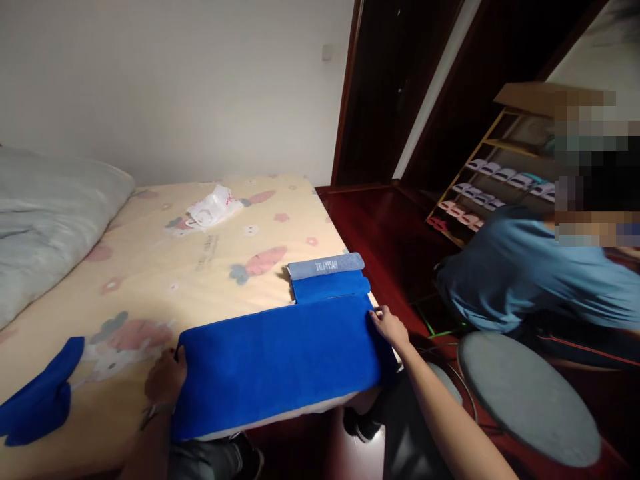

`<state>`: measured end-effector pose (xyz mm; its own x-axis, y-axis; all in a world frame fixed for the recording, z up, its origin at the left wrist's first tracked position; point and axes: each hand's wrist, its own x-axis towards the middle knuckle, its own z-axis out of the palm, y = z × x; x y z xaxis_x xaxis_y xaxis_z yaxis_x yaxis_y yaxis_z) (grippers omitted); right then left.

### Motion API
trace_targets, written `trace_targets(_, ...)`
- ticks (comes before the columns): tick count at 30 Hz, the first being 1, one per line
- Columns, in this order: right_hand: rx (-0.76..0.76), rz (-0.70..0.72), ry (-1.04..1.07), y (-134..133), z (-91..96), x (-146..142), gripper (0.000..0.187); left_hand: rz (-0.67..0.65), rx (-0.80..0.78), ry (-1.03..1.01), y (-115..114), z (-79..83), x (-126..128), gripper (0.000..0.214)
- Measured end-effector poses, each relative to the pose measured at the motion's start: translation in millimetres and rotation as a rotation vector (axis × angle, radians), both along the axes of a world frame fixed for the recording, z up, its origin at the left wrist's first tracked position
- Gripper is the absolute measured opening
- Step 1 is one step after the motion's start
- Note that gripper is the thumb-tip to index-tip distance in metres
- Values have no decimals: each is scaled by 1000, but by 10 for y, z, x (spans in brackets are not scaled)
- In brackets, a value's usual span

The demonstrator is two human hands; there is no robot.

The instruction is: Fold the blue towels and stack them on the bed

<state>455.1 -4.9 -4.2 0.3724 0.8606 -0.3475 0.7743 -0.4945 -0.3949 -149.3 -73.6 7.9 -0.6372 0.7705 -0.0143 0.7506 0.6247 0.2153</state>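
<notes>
A blue towel (pixel 280 373) lies spread flat along the bed's front edge, its near side at the mattress border. My left hand (pixel 167 375) is closed on the towel's left end, the fingers partly in shadow. At the upper right corner, my right hand (pixel 389 327) pinches the towel's edge. Just beyond the towel sits a rolled grey-blue towel (pixel 327 267) with white lettering. Between the two is a folded or rolled blue towel (pixel 330 287). Another crumpled blue cloth (pixel 43 397) rests at the far left.
The bed (pixel 200 280) has a cream sheet with a carrot print. On it are a white plastic bag (pixel 215 207) and a grey pillow or quilt (pixel 55 220). To the right are a round grey stool (pixel 530 400), a crouching person in a blue shirt (pixel 540 267) and a shoe rack (pixel 480 143).
</notes>
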Motion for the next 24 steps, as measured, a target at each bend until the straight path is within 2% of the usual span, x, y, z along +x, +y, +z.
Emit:
trace_targets(3, -84, 57, 9, -285, -39, 108, 58, -31, -123, -14, -353, -9, -60, 56)
trace_targets(6, -120, 114, 29, -549, -151, 197, 62, -18, -171, -40, -697, -18, -52, 54)
trace_targets(10, -85, 158, 52, -779, -266, 261, 47, 17, -157, -81, -1007, -11, -17, 41)
trace_targets(14, -27, 139, 56, -883, -221, 280, 39, 40, -125, -98, -1139, 21, -27, 37)
trace_targets(19, 3, 113, 37, -996, -109, 267, 34, 17, -149, -59, -1188, 76, 46, 38)
trace_targets(22, 42, 73, 26, -1044, -89, 245, 29, 14, -114, 210, -1179, 111, 139, 38)
trace_targets(24, 102, 42, 26, -1034, -85, 232, 26, -64, -6, 378, -1139, 120, 239, 38)
